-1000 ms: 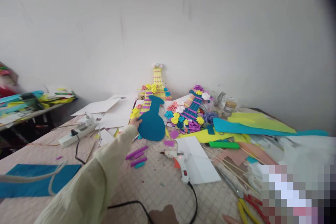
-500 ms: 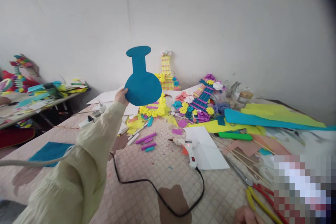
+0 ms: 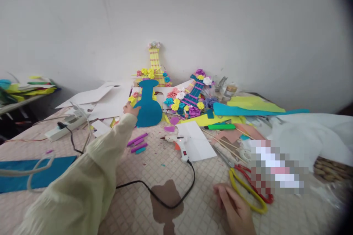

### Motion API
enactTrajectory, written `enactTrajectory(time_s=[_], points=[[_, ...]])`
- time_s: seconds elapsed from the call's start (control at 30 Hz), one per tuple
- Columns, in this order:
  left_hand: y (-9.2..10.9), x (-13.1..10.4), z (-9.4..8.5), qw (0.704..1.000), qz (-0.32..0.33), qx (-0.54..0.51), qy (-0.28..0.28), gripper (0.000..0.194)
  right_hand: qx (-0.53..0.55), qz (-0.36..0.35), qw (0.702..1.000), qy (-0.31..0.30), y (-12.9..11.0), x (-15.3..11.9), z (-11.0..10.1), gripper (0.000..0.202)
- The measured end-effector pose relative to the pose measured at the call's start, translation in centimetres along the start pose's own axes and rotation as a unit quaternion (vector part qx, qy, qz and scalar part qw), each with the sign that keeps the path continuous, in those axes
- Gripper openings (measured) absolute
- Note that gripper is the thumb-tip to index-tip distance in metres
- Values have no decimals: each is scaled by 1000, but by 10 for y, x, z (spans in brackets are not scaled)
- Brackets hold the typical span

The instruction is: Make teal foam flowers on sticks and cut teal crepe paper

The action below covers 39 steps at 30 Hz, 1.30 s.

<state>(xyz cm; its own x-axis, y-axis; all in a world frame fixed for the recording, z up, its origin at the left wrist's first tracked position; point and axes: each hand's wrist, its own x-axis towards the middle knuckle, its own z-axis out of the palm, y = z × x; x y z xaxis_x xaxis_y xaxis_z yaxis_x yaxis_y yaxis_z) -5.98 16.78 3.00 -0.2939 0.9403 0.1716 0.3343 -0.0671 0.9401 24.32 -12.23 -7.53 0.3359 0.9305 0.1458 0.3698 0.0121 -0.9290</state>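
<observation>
My left hand point(image 3: 131, 109) is reached out far over the table, closed on the left edge of a teal vase-shaped cutout point(image 3: 149, 112). The cutout stands upright, its round part low and its narrow neck up, in front of flower-decorated crafts. Close to the table's near side, my right hand point(image 3: 234, 207) rests with its fingers curled in and nothing seen in them. Just right of it lie scissors point(image 3: 248, 189) with red and yellow handles. A white glue gun point(image 3: 180, 146) lies mid-table, its small light lit, beside a folded white sheet point(image 3: 197, 141).
Purple sticks point(image 3: 138, 141) lie left of the glue gun, whose black cord point(image 3: 176, 205) loops across the near table. Behind are a yellow woven craft point(image 3: 154, 60) and a teal flowered one point(image 3: 194, 93). A power strip point(image 3: 66, 126) sits left; a green cutter point(image 3: 220, 126) lies right.
My left hand has lowered the teal cutout from in front of the wall to near the tabletop. My right hand has come further into view. The view has turned to the right.
</observation>
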Motion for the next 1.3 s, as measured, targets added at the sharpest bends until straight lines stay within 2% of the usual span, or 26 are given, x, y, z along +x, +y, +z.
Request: enactTrajectory(time_s=[0.1,0.2,0.27,0.3,0.4,0.5,0.6,0.67,0.77,0.87,0.93,1.0,1.07,1.17,1.23,1.3], points=[[13,-42,1,998,-43,-16,-34,32,-27,20,997,-64,-15,11,3,36],[14,-109,4,981,-85,-61,-166,26,-79,-33,987,-139,-39,37,12,33],[9,-155,10,953,-124,-95,-260,19,-144,-72,973,-167,-53,57,26,34],[4,-175,15,940,-140,-113,-288,18,-152,-84,970,-167,-56,66,34,33],[-10,-214,33,919,-182,-170,-304,27,-172,-107,965,-170,-56,84,61,23],[-19,-224,52,909,-200,-225,-288,24,-187,-121,961,-163,-50,86,77,17],[-18,-223,62,901,-197,-271,-275,23,-188,-132,963,-139,-53,75,86,14],[-15,-224,63,896,-189,-294,-273,24,-180,-140,966,-118,-60,61,90,7],[-11,-230,58,890,-176,-321,-273,26,-153,-153,971,-97,-74,37,94,28],[-11,-237,47,886,-169,-337,-272,30,-127,-185,966,-127,-82,24,85,36],[-15,-239,39,888,-163,-348,-252,36,-142,-206,957,-144,-78,30,69,26],[-21,-239,32,894,-135,-364,-223,41,-177,-195,958,-113,-67,47,51,20],[-28,-239,26,903,-87,-371,-197,38,-216,-173,958,-69,-50,71,34,24],[-40,-243,23,916,-21,-358,-182,31,-269,-147,951,-43,-23,100,24,55],[-46,-247,23,921,2,-350,-173,30,-290,-133,947,-38,-11,108,26,75],[-51,-252,23,926,17,-339,-162,29,-298,-126,946,-26,-6,110,31,87]])
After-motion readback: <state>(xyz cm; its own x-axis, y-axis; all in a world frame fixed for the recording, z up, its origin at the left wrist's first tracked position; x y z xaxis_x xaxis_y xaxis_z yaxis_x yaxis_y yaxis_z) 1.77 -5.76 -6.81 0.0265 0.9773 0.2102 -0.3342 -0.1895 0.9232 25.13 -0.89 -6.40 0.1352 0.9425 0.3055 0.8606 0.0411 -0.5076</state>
